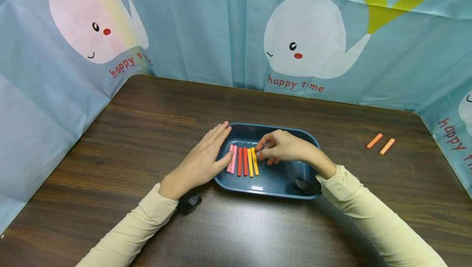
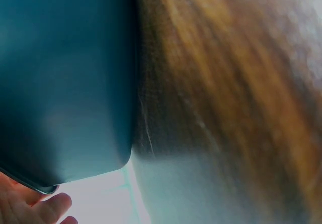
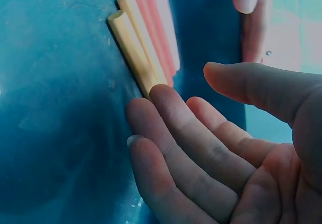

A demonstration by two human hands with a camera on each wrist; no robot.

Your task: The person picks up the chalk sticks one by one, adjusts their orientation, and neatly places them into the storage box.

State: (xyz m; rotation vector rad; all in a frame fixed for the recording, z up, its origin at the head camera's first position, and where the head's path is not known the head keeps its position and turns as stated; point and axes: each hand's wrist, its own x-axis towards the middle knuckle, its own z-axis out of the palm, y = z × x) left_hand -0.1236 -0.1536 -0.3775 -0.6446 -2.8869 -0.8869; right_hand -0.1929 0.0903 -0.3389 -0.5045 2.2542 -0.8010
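Note:
A dark blue tray [image 1: 273, 181] holds a row of crayon-like sticks: two pink sticks [image 1: 234, 160], two red sticks [image 1: 242, 161] and two yellow sticks [image 1: 253, 162]. My left hand [image 1: 200, 156] lies over the tray's left rim with straight fingers, its thumb by the pink sticks. Over the middle of the tray is my right hand [image 1: 287, 146], its fingers loosely bent and holding nothing. In the right wrist view, the fingertips [image 3: 166, 95] are close to the near ends of the yellow sticks [image 3: 133, 43]; contact is unclear. Thumb and fingers stand apart.
Two orange sticks [image 1: 380, 143] lie on the dark wooden table [image 1: 155, 111], right of the tray. A pale blue curtain [image 1: 199, 33] printed with whales stands behind the table. Black wrist devices [image 1: 189, 202] are on both wrists; the right one overlaps the tray's near right corner.

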